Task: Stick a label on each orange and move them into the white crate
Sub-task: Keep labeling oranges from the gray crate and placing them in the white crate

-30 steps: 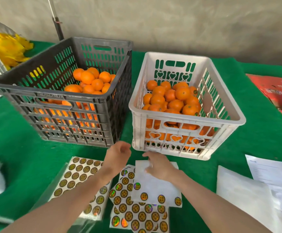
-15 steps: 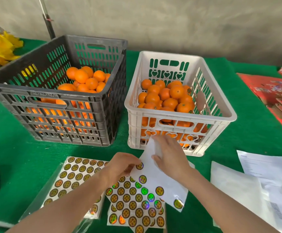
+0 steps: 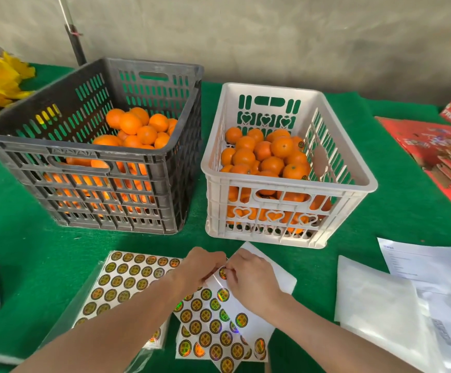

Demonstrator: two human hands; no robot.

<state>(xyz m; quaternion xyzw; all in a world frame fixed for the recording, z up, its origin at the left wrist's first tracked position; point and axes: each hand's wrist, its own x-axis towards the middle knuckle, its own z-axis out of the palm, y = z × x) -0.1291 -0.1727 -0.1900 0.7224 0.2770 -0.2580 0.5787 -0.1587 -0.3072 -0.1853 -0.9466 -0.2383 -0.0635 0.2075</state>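
Your right grip [image 3: 254,278] pinches the glossy sheet [image 3: 219,313] and curls its top edge up. Your left grip [image 3: 200,267] pinches a round label [image 3: 223,273] there, fingertips hidden. Both work over the open strip of green bench [image 3: 407,211] just before the white crate [image 3: 286,181]. Its oranges [image 3: 272,157] sit heaped inside; the black crate [image 3: 84,154] screens others behind slats.

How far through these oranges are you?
Roughly halfway, I'd judge. Done: oranges pile up in the white crate, some showing labels. In hand: the left hand and right hand pinch the label sheet. Left: the orange heap in the black crate.
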